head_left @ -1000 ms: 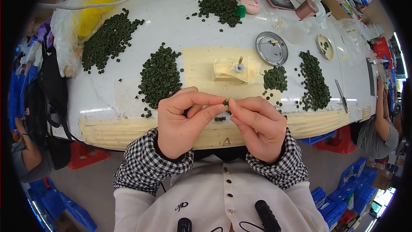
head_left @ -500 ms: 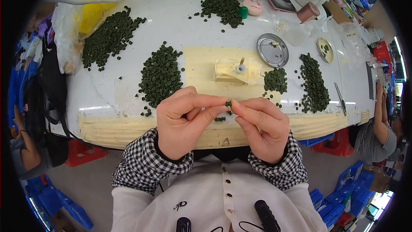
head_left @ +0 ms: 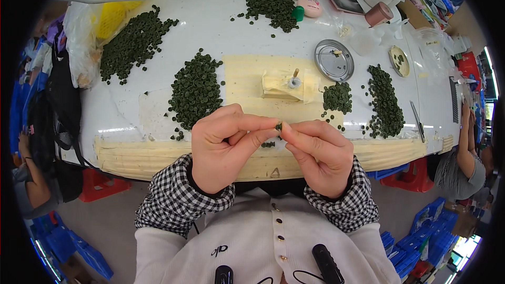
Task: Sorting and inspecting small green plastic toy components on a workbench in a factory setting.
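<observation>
A small dark green ribbed round part (head_left: 279, 125) is pinched at the front middle of the table, between the fingertips of my left hand (head_left: 223, 147) and my right hand (head_left: 325, 152). Both hands are closed, thumb against forefinger, and their tips nearly meet around it. Fingers cover most of the part. Just below lie a few loose green pieces (head_left: 268, 144) near the taped table edge. Beyond my hands stands a tape-wrapped block (head_left: 281, 88) with an upright peg. Left of it spreads a heap of dark green round pieces (head_left: 195, 92); a smaller pile (head_left: 337, 98) lies to its right.
More green piles lie far left (head_left: 134, 42), far middle (head_left: 272, 10) and right (head_left: 384, 102). A round metal tin lid (head_left: 319, 66), a small dish (head_left: 392, 55) and a cutter knife (head_left: 417, 121) are at the right. A plastic bag (head_left: 79, 47) sits left.
My right fingertips have shifted slightly left, closer to my left fingertips, and cover more of the green part. The hands otherwise keep their place.
</observation>
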Demonstrator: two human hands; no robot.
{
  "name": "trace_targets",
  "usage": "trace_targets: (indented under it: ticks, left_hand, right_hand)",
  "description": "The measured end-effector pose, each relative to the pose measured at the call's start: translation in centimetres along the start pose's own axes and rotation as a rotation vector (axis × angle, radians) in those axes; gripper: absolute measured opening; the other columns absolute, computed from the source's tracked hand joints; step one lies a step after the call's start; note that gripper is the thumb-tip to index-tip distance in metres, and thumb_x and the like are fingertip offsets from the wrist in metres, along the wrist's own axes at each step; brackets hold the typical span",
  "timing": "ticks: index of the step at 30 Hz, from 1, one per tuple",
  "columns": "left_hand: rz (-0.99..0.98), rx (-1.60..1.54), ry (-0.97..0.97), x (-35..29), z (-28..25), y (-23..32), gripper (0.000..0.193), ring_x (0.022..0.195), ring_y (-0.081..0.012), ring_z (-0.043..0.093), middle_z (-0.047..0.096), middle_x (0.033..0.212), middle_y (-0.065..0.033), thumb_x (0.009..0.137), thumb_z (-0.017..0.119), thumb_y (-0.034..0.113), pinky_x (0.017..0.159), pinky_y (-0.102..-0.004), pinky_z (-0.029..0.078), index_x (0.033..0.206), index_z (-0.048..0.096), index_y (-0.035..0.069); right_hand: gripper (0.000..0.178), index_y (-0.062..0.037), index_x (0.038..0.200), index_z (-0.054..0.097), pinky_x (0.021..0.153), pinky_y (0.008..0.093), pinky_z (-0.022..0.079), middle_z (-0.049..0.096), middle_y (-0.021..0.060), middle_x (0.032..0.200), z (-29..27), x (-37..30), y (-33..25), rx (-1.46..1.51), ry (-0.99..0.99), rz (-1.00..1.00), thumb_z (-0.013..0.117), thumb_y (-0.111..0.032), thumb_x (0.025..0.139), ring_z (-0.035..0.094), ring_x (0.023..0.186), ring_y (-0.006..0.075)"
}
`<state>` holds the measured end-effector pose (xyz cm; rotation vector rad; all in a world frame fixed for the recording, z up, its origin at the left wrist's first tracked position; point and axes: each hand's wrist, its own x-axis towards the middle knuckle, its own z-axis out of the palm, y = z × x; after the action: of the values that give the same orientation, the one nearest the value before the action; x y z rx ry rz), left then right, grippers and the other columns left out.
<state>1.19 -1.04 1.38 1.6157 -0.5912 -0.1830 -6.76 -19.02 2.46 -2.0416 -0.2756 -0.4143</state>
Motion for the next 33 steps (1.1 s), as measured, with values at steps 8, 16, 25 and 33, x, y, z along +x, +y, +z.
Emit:
trace_targets:
  ticks: [8,16,25,33]
  left_hand:
    - [-0.007,-0.006,-0.01,0.0,0.0,-0.2,0.021,0.054,-0.0057,0.033,0.034,0.057,0.0049,0.077,0.076,-0.001,0.051,-0.0232,0.028,0.096,0.076,0.007]
    - [-0.067,0.037,0.019,0.0,-0.2,0.4,0.021,0.058,-0.0056,0.036,0.037,0.059,0.0056,0.076,0.075,-0.006,0.056,-0.0216,0.032,0.095,0.074,0.002]
    - [-0.016,0.034,0.057,0.0,0.0,0.0,0.022,0.054,-0.0057,0.033,0.032,0.057,0.005,0.076,0.077,0.0,0.052,-0.0231,0.027,0.097,0.076,0.006]
    - [-0.019,0.034,0.052,-0.1,-0.1,-0.3,0.021,0.055,-0.0059,0.033,0.032,0.057,0.0053,0.076,0.077,0.001,0.052,-0.0236,0.028,0.096,0.076,0.006]
  right_hand:
    - [0.037,-0.0035,0.117,0.068,0.068,0.0269,0.054,0.067,0.0114,0.099,-0.1,0.0,0.1,-0.043,-0.009,-0.02,0.069,0.006,0.081,0.065,0.08,0.0201]
    - [0.03,-0.003,0.107,0.069,0.066,0.0303,0.051,0.063,0.0099,0.091,-2.6,2.8,-0.4,-0.276,0.188,0.034,0.075,-0.002,0.077,0.061,0.077,0.0228]
    - [0.016,-0.0024,0.089,0.068,0.065,0.0352,0.047,0.059,0.009,0.08,-2.1,6.5,2.4,-0.46,0.086,-0.044,0.076,-0.009,0.077,0.059,0.075,0.0273]
    - [0.008,0.0007,0.09,0.066,0.066,0.0277,0.047,0.062,0.0094,0.084,-3.5,5.6,-1.2,-0.291,0.236,-0.205,0.07,-0.001,0.084,0.06,0.073,0.0197]
